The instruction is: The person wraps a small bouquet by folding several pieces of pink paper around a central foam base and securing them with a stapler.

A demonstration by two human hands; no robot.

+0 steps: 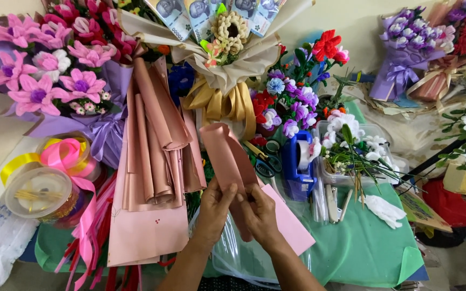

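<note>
Holding dusty-pink paper sheet (227, 156) | both grips pinch its near end: left hand (215, 207), right hand (259, 213) | long axis runs far-left from my hands, curled top toward the gold-ribbon bouquet (222, 59) | above the green tabletop (357, 242), blue tape dispenser (299, 161) just right.

We get one view only, head-worn, looking steeply down and forward over our own forearms. Close range: our left hand (215, 207) and right hand (260, 213) sit low centre, the green table (362, 248) spreading beyond and beside them.
</note>
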